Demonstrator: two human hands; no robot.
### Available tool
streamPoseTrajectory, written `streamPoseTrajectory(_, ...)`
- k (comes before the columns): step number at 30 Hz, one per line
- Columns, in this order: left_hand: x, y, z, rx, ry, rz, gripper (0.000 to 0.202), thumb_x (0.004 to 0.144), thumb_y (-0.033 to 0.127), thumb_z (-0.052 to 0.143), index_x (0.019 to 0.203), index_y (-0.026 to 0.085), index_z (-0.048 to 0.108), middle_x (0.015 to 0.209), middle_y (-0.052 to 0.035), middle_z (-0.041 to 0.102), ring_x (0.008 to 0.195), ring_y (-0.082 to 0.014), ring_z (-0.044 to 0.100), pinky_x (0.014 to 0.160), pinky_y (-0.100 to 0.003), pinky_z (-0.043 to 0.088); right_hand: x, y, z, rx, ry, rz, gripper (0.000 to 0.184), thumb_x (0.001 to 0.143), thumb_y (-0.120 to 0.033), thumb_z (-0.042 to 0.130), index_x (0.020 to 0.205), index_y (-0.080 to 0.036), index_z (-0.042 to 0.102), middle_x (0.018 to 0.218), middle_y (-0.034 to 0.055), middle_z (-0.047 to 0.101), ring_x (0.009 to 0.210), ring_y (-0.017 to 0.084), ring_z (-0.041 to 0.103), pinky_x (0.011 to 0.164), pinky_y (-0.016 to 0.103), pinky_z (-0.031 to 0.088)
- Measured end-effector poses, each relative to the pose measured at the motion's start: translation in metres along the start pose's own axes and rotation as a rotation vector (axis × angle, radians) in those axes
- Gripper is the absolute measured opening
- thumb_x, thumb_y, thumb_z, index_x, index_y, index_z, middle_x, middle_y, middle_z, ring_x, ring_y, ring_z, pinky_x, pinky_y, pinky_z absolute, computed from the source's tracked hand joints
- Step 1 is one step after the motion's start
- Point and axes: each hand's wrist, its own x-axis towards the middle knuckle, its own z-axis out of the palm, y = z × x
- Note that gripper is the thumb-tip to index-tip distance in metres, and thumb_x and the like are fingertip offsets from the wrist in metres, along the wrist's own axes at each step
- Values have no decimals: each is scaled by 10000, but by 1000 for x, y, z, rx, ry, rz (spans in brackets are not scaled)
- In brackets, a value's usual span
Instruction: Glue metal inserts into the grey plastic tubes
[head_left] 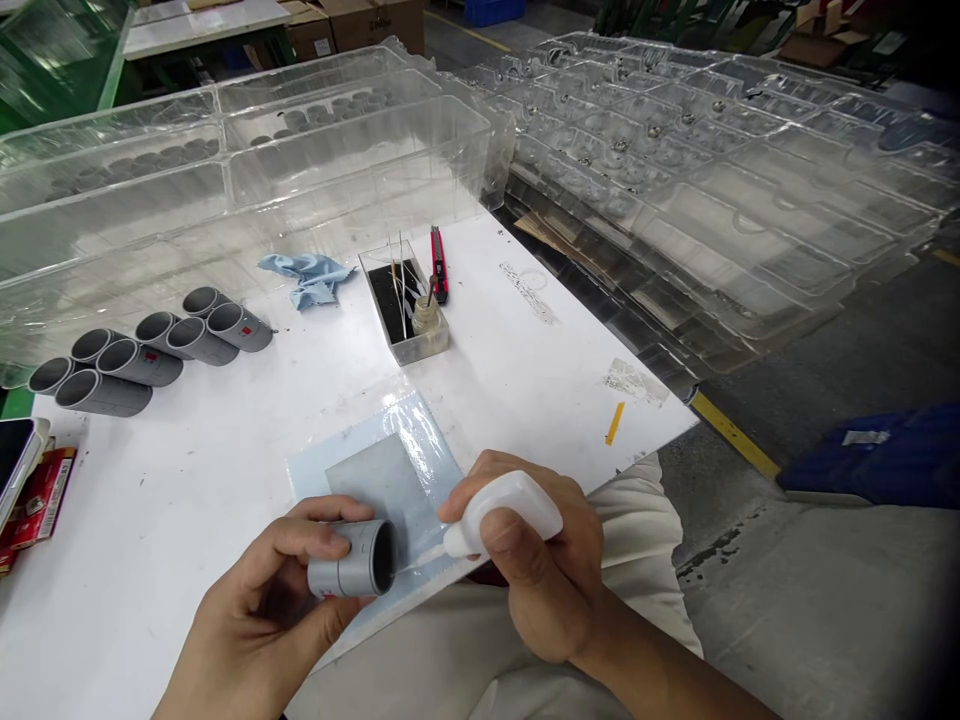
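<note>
Left hand (259,600) grips a gray tube (341,562) sideways, opening toward 3 o'clock, guessing so it faces the bottle (517,505) clamped in the right hand (553,580).

Left hand (274,580) holding grey tube (341,562), right hand (553,565) gripping white squeeze bottle (517,508), nozzle (426,557) at tube's open end (385,556), similar tubes (112,394) grouped on white bench (195,480)
</note>
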Motion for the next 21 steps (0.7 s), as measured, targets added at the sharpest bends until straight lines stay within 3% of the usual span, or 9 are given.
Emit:
streamPoseTrajectory(5,0,-1,-1,0,-7,10,210,806,261,855,893,319,673,1187,-1,727,1033,-182,686,727,-183,578,-1,1,0,-52,29,28,389,1000,-486,577,802,-190,734,621,4,594,512,123,508,484,293,379)
streamPoseTrajectory(13,0,-2,-3,20,-8,27,222,803,225,844,893,313,661,1190,-14,722,1021,-187,681,691,-178,560,-7,6,0,-59,94,30,321,1006,-438,595,865,-196,752,716,20,647,601,142,579,535,304,417)
streamPoseTrajectory(18,-1,-2,-7,40,-15,41,213,826,308,830,818,296,617,1231,-10,722,1053,-195,656,673,-166,536,-15,14,-1,112,196,8,294,1027,-417,569,954,-222,777,782,47,684,672,183,611,541,326,440)
streamPoseTrajectory(21,-2,-3,-8,29,-5,55,254,817,283,831,736,269,591,1180,-6,723,1055,-196,659,723,-178,544,-14,12,0,72,177,-32,266,1011,-406,593,960,-220,777,787,45,686,665,184,620,538,332,436)
